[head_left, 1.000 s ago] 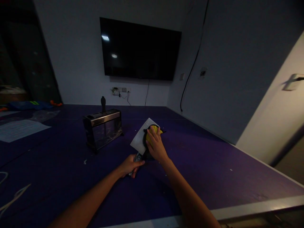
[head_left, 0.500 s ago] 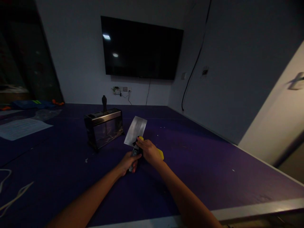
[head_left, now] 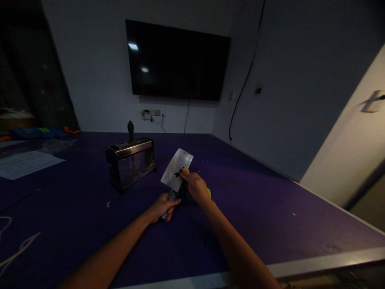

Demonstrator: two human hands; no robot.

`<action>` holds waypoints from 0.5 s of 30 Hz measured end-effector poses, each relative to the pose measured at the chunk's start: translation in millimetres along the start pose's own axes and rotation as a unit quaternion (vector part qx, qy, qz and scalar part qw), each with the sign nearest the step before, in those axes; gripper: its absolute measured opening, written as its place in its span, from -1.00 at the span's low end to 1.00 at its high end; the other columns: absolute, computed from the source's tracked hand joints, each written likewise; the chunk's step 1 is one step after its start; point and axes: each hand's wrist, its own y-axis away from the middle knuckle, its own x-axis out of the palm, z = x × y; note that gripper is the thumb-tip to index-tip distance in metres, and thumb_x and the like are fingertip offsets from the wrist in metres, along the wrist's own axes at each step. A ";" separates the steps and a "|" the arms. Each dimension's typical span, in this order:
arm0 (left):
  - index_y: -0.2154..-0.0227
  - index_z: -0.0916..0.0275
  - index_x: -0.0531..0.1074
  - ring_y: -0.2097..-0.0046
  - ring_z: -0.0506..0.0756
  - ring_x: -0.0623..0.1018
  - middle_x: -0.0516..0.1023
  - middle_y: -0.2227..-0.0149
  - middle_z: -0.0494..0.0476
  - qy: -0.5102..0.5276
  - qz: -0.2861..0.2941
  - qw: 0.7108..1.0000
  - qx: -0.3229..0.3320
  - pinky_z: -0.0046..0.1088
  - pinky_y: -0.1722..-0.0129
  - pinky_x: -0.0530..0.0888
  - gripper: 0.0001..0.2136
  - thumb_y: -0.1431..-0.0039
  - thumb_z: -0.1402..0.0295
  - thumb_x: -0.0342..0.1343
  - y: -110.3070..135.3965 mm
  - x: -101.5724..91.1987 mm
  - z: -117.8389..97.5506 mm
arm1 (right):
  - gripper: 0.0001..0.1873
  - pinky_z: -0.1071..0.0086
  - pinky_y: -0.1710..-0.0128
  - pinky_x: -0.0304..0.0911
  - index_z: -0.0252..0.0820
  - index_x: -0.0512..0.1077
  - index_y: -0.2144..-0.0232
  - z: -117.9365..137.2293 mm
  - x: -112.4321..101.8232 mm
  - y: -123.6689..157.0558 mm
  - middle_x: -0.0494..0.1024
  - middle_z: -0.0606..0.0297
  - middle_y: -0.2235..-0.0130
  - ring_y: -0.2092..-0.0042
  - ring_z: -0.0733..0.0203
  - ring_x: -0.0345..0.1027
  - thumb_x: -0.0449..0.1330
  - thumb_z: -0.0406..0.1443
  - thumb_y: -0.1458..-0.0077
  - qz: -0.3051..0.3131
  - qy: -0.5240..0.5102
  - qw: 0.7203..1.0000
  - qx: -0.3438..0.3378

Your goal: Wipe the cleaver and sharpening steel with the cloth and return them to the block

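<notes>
My left hand (head_left: 162, 206) is wrapped around the patterned handle of a cleaver (head_left: 172, 172). Its broad metal blade points up and away from me, tilted to the right. My right hand (head_left: 197, 188) is closed over a yellow and black tool (head_left: 209, 194) whose dark end lies against the blade near the handle. Fingers hide most of this tool, so its kind does not show. Left of the blade stands a knife holder (head_left: 130, 151) with clear sides and a metal-coloured top band; a dark handle (head_left: 130, 131) sticks up from it.
A purple table (head_left: 252, 216) with a pale front edge spreads under my arms. Paper sheets (head_left: 28, 163), clear plastic and a white cord (head_left: 21, 251) lie at the left. Walls bound the back and right; a television (head_left: 180, 62) hangs behind.
The cleaver's blade has tilted further to the right. My right hand has shifted slightly right with the yellow and black tool, while my left hand keeps its hold on the handle.
</notes>
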 end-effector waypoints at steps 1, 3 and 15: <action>0.62 0.23 0.14 0.77 -0.07 0.27 0.18 0.79 -0.16 -0.019 0.010 1.000 -0.007 -0.60 0.75 0.14 -0.58 0.15 0.01 0.17 0.2 -0.1 -0.1 | -0.41 0.32 0.00 0.22 -0.12 0.38 -0.01 -4.9 -3.6 -0.3 0.32 0.34 -0.13 0.04 0.22 0.31 -0.11 -0.57 0.01 -0.015 0.012 1.000 0.017; 0.66 0.23 0.13 0.77 -0.07 0.28 0.18 0.80 -0.14 -0.052 0.029 0.998 -0.018 -0.60 0.74 0.15 -0.57 0.14 -0.01 0.16 0.3 -0.1 -0.3 | -0.40 0.31 0.00 0.22 -0.13 0.37 -0.02 -14.3 -12.0 -0.6 0.30 0.31 -0.14 0.03 0.21 0.30 -0.11 -0.58 0.03 -0.046 0.038 0.997 0.057; 0.63 0.23 0.16 0.78 -0.06 0.26 0.18 0.80 -0.15 -0.055 0.016 0.998 -0.012 -0.57 0.77 0.18 -0.60 0.15 0.01 0.16 -4.2 0.4 4.0 | -0.50 0.37 0.12 0.27 -0.08 0.36 -0.04 11.6 -15.2 -2.8 0.30 0.40 -0.14 0.07 0.17 0.26 -0.08 -0.48 -0.09 0.029 0.130 0.990 0.040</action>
